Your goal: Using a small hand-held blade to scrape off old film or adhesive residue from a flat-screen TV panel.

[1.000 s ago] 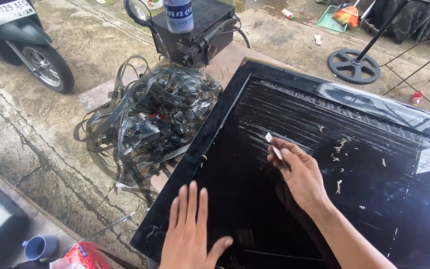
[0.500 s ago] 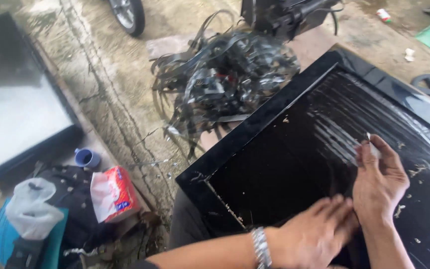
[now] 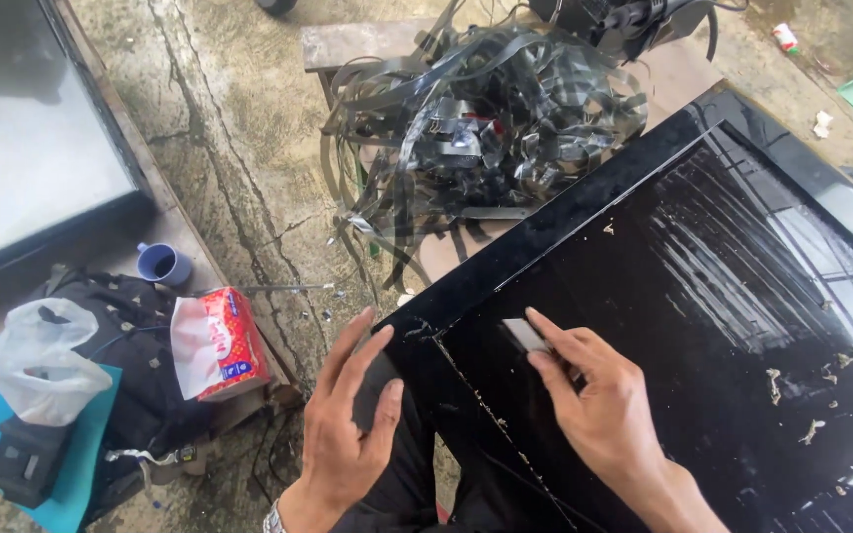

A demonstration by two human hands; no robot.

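Your right hand [image 3: 599, 415] pinches a small flat scraper blade [image 3: 526, 334] between thumb and forefinger, pressing it onto the black screen panel [image 3: 703, 296] near the panel's corner at seven o'clock. Your left hand [image 3: 348, 424] lies flat with fingers spread, holding nothing, steadying that same corner. At twelve o'clock sits a tangle of dark peeled strips [image 3: 476, 128]; at nine o'clock, a red tissue pack [image 3: 217, 345] and a blue cup [image 3: 162, 264].

hands [image 3: 348, 434] on black panel [image 3: 703, 326], scraper blade [image 3: 526, 335]
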